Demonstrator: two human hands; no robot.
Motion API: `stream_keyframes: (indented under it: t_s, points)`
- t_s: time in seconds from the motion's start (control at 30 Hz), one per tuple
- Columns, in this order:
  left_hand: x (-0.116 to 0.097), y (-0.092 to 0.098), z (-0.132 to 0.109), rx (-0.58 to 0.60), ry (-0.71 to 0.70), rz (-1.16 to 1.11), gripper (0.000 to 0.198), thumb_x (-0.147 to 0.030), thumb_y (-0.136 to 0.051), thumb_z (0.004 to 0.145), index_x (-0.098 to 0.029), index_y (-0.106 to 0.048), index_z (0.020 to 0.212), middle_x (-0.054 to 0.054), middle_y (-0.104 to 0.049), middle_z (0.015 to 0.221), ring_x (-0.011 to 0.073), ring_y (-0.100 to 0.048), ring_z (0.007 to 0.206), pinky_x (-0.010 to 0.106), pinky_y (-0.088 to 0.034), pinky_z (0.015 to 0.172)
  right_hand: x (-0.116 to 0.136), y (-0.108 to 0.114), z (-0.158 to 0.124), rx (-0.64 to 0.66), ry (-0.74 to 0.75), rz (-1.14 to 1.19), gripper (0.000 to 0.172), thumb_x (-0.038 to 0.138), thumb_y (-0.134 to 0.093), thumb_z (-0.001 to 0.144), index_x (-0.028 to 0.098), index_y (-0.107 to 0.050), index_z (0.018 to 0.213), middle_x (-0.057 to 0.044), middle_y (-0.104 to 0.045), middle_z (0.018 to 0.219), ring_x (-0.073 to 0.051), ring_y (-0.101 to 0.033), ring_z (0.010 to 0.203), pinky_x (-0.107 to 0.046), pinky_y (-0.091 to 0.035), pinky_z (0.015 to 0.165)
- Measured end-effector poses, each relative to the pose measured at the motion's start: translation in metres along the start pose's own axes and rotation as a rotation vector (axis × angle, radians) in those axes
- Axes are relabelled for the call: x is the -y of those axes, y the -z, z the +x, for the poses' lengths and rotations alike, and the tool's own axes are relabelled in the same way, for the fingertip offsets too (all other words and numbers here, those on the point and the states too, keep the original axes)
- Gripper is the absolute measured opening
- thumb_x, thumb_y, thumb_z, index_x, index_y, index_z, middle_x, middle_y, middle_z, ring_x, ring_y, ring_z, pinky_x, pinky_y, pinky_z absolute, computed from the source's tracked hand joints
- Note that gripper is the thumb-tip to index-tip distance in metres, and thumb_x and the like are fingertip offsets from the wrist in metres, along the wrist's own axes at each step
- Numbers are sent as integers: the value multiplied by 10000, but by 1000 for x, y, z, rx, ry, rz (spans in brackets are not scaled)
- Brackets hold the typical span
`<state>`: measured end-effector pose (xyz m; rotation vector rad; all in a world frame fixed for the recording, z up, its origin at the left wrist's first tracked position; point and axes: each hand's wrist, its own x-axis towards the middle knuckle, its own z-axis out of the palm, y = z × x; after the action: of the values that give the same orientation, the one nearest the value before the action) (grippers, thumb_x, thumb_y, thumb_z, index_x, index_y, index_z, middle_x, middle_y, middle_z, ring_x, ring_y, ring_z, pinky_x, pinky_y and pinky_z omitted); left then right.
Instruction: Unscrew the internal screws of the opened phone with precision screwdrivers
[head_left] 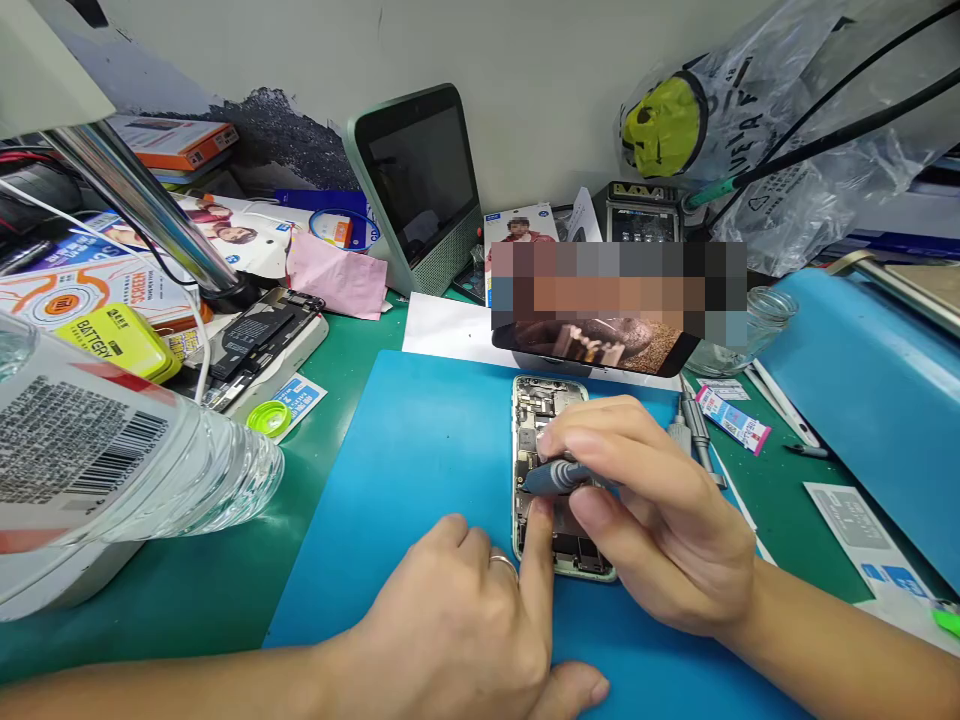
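Observation:
An opened phone [536, 408] lies on the blue mat [390, 460], its circuit boards and inner parts showing. My right hand [664, 515] comes from the right, thumb and fingers pinching a grey screwdriver [551, 478]. The tool is tilted, and its tip meets the left side of the phone's inside; the exact spot there is too small to make out. My left hand [469, 605], with a ring on one finger, stretches its index finger onto the phone just below the tip. Its thumb is extended and the other fingers curl under. Part of the phone is hidden behind my right hand.
Behind the phone stands a propped screen [592, 345], partly blurred. Grey tools [697, 430] lie to the right, near a glass jar [750, 325]. At left are a water bottle [112, 440], a lamp pole [150, 200] and another opened phone [259, 345]. A display [420, 180] stands at the back.

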<state>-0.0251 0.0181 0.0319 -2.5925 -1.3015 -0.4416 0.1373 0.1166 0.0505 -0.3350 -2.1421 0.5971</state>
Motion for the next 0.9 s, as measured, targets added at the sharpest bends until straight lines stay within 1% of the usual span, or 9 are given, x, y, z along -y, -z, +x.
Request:
stream_keyframes:
  t_s: [0.1, 0.23, 0.4, 0.53, 0.73, 0.9]
  points:
    - [0, 0, -1, 5, -7, 2, 733, -656, -587, 848, 31, -692, 1081, 85, -658, 563, 222, -592, 447, 350, -443, 472, 1, -2, -4, 11, -14, 55, 634, -14, -543, 861, 271, -504, 1426, -91, -707, 1175, -239, -691, 1071, -437, -613, 883]
    - [0, -1, -2, 6, 2, -3, 682, -629, -559, 873, 10, -701, 1062, 83, -648, 555, 226, -595, 454, 347, -432, 469, 0, -6, -9, 33, -55, 105, 703, -21, -550, 883, 304, -416, 1492, -77, -729, 1187, -210, -724, 1009, -394, -655, 846]
    - [0, -2, -2, 32, 7, -15, 757, -641, -541, 879, 36, -668, 1194, 122, -695, 615, 229, -608, 466, 349, -452, 492, 0, -6, -12, -27, -126, 117, 716, -27, -571, 879, 330, -433, 1485, -55, -735, 1152, -194, -739, 967, -328, -683, 776]
    - [0, -2, -1, 49, 5, -15, 760, -640, -546, 882, 27, -664, 1226, 119, -698, 618, 228, -604, 464, 348, -455, 489, 0, -5, -13, -56, -142, 173, 718, -44, -574, 865, 314, -454, 1476, -66, -727, 1149, -193, -744, 900, -300, -688, 668]
    - [-1, -3, -2, 51, 5, -20, 741, -616, -529, 898, 35, -657, 1228, 131, -705, 629, 232, -614, 470, 353, -467, 497, -1, -6, -12, -54, -140, 163, 720, -56, -571, 863, 308, -452, 1472, -69, -724, 1132, -197, -743, 909, -321, -693, 694]
    - [0, -1, -2, 43, 16, -43, 744, -635, -558, 873, 21, -676, 1203, 115, -696, 606, 234, -621, 469, 352, -479, 496, 1, -5, -12, -76, -156, 167, 713, -42, -561, 880, 343, -449, 1469, -61, -731, 1130, -193, -732, 926, -315, -694, 683]
